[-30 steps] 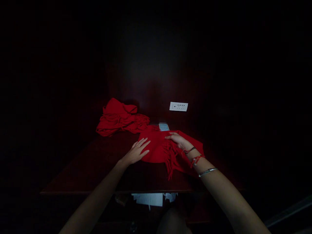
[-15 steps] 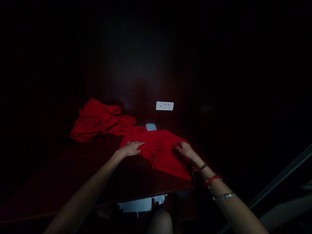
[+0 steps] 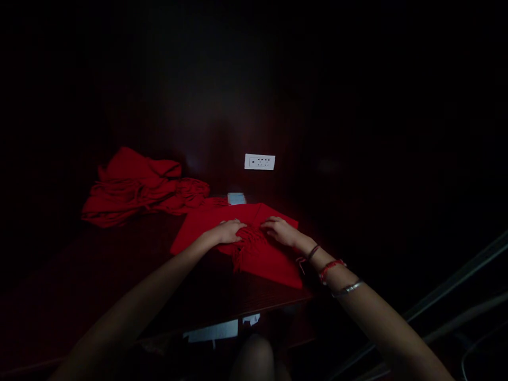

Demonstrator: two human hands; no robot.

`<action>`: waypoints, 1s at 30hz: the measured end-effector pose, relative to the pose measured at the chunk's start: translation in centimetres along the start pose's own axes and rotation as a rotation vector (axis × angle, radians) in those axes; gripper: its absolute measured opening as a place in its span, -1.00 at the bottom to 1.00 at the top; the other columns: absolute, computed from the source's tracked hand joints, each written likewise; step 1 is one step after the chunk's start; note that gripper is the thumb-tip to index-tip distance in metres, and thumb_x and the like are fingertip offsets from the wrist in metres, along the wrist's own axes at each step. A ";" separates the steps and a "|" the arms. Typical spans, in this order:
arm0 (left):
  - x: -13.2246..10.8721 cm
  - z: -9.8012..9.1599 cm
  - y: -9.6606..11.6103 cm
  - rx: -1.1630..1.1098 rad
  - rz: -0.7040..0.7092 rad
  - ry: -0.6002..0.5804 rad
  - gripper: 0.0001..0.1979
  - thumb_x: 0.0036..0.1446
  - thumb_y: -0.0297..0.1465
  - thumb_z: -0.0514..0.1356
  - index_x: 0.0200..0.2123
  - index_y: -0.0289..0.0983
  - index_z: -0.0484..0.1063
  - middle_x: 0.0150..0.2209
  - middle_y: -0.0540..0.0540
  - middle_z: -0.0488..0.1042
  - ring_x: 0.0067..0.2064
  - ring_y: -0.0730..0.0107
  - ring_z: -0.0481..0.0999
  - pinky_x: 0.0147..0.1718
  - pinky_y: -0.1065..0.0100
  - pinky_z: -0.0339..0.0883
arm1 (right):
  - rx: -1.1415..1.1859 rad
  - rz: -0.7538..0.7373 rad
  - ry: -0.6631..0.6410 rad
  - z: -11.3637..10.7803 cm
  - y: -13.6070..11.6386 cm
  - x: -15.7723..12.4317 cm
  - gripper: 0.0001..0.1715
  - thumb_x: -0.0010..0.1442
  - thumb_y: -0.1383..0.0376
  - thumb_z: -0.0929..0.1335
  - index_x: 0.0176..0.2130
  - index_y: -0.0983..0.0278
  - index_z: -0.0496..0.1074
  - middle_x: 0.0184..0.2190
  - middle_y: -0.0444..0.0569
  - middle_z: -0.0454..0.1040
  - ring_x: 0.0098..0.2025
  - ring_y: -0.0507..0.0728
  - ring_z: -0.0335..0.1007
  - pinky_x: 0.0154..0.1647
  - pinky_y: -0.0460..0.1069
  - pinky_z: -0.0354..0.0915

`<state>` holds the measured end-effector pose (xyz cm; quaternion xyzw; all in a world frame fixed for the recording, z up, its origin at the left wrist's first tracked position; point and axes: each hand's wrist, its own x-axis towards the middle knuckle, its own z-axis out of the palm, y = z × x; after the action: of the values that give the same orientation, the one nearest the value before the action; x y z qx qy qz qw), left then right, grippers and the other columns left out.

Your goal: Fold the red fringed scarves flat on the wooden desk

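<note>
A red fringed scarf (image 3: 273, 262) lies folded and spread on the dark wooden desk, its tassels (image 3: 248, 241) gathered across the middle. My left hand (image 3: 230, 231) rests on the cloth at the left of the tassels, fingers stretched toward them and thumb apart. From the other side my right hand (image 3: 281, 230) touches the scarf, its fingers slightly bent and pointing left at the fringe. Neither hand visibly grips the cloth.
A rumpled heap of red fringed cloth (image 3: 135, 188) lies at the back left. Behind the scarf is a small pale blurred square (image 3: 237, 198). A white socket panel (image 3: 260, 162) is on the wall. Papers (image 3: 214, 330) show below the desk edge.
My left hand has moved right across the scarf to the tassels. My right hand has come left toward them. The whole view has shifted slightly.
</note>
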<state>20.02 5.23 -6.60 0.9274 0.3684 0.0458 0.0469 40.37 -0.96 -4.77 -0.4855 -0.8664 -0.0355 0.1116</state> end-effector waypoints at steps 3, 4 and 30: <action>-1.5 -0.2 -1.7 -0.022 0.043 0.107 -0.56 -0.10 -0.50 0.01 -0.07 -0.22 0.27 -0.09 -0.09 0.33 -0.09 0.29 0.30 -0.10 0.34 0.13 | -0.040 -0.114 -0.096 0.6 0.1 3.4 -0.59 0.05 0.46 0.18 -0.08 0.31 0.29 -0.14 0.08 0.29 -0.11 0.09 0.19 -0.08 -0.03 0.10; -2.0 -0.5 -2.0 -0.040 0.054 0.122 -0.57 -0.11 -0.52 0.00 -0.09 -0.24 0.29 -0.11 -0.08 0.35 -0.10 0.31 0.31 -0.10 0.36 0.13 | -0.049 -0.122 -0.124 0.9 0.2 4.1 -0.57 0.04 0.48 0.17 -0.06 0.31 0.28 -0.12 0.08 0.28 -0.10 0.10 0.19 -0.10 -0.03 0.11; -2.4 -3.2 -6.7 -0.178 0.030 -0.167 -0.61 0.01 -0.29 -0.01 -0.08 -0.31 0.25 -0.08 -0.12 0.33 -0.12 0.32 0.32 -0.15 0.39 0.12 | 0.043 -0.224 -0.116 0.4 -0.8 1.4 -0.84 0.01 0.39 0.23 -0.32 0.26 0.30 -0.27 -0.02 0.31 -0.13 0.13 0.09 -0.11 0.09 -0.04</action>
<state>13.35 8.56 -4.35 0.9255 0.3437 0.0017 0.1588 38.93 -0.11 -4.82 -0.3844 -0.9207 -0.0013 0.0671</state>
